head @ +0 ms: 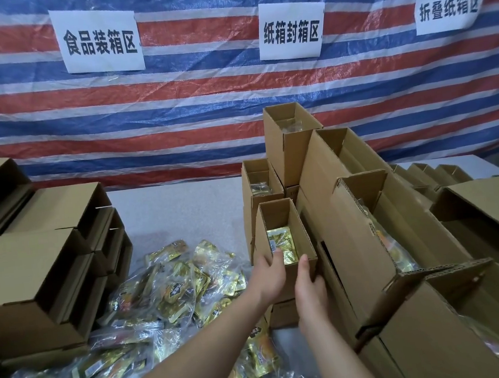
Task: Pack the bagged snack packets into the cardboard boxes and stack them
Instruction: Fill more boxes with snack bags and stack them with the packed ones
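Both of my bare forearms reach up from the bottom edge of the frame to a small open-topped brown cardboard box (283,240) just right of centre. My left hand (267,274) curls round its near left corner, fingers up at the rim, and my right hand (309,286) clasps its near right wall with the thumb hooked over the top edge, so both hands are closed on the box and neither holds a packet. Inside it I can see a gold foil snack packet (281,242) lying at the bottom. The box seems to sit on another carton below it, though my hands hide the seam. I judge the box light and fairly stiff at the corners but easy to bow at the open rim, so I would hold it low on the side walls, not by the top edge. Lower left and under my arms lies the loose heap of clear-bagged gold snack packets (172,287), which look slippery, crinkly and soft; I would take those by a pinch across the bag. At right rises a stack of open brown cartons (350,209), some showing packets inside. Far left sits a pile of empty brown cardboard boxes (36,270). Behind everything hangs a red, white and blue striped tarpaulin (203,102) bearing white paper signs (100,40).
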Tool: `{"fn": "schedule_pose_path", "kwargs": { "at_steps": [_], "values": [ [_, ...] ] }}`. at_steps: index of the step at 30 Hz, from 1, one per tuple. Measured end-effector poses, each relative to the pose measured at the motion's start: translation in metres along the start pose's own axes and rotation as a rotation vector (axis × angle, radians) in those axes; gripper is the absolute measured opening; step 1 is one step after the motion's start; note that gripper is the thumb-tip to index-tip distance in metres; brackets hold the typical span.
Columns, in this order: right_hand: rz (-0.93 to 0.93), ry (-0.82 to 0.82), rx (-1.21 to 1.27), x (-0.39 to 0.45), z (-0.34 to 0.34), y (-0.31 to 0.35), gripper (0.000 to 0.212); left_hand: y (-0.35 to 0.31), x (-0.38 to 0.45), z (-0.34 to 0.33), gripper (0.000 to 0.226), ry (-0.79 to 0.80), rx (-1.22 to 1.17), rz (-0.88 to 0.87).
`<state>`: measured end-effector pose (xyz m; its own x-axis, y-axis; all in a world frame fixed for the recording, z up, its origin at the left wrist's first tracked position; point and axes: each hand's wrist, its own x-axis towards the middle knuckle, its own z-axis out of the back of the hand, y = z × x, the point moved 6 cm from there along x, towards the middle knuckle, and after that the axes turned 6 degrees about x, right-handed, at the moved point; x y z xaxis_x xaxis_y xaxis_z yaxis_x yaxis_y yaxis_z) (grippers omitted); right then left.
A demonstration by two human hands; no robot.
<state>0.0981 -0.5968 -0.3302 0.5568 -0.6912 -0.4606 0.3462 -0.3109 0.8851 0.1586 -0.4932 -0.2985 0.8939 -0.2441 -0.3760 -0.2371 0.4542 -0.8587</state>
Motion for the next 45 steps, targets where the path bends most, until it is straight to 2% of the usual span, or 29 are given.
{"fn": "schedule_pose_path", "kwargs": {
  "at_steps": [4, 8, 14, 18, 26, 29, 31, 34, 38, 43, 45],
  "values": [
    [-0.089, -0.006, 0.027, -0.02, -0.002, -0.012, 0.075, 0.003, -0.013, 0.02, 0.071, -0.026, 0.015, -0.045],
    [-0.178, 0.113, 0.071, -0.054, -0.032, -0.03, 0.059, 0.019, -0.032, 0.057, 0.066, -0.054, 0.017, -0.043],
    [-0.041, 0.368, 0.027, -0.118, -0.112, -0.032, 0.034, 0.051, -0.073, 0.138, 0.045, -0.133, -0.02, -0.059],
    [0.016, 0.475, -0.049, -0.164, -0.152, -0.035, 0.023, 0.082, -0.097, 0.205, 0.033, -0.21, 0.027, -0.04],
    [0.167, 0.667, -0.207, -0.258, -0.241, -0.042, 0.019, 0.126, -0.139, 0.367, 0.027, -0.46, 0.131, -0.05],
    [0.236, 0.732, -0.312, -0.277, -0.278, -0.037, 0.026, 0.126, -0.13, 0.424, 0.03, -0.546, 0.211, -0.073],
    [0.327, 0.783, -0.405, -0.289, -0.306, -0.022, 0.035, 0.119, -0.115, 0.47, 0.035, -0.695, 0.353, -0.097],
    [0.406, 0.886, -0.518, -0.304, -0.353, 0.003, 0.054, 0.113, -0.083, 0.535, 0.054, -0.93, 0.784, -0.072],
    [0.488, 0.909, -0.53, -0.299, -0.397, 0.044, 0.061, 0.116, -0.015, 0.591, 0.079, -0.881, 1.016, 0.045],
    [0.595, 0.871, -0.494, -0.277, -0.419, 0.091, 0.057, 0.116, 0.051, 0.62, 0.086, -0.839, 1.058, 0.162],
    [0.611, 0.843, -0.515, -0.267, -0.422, 0.101, 0.057, 0.122, 0.063, 0.622, 0.081, -0.8, 1.045, 0.226]
  ]
}}
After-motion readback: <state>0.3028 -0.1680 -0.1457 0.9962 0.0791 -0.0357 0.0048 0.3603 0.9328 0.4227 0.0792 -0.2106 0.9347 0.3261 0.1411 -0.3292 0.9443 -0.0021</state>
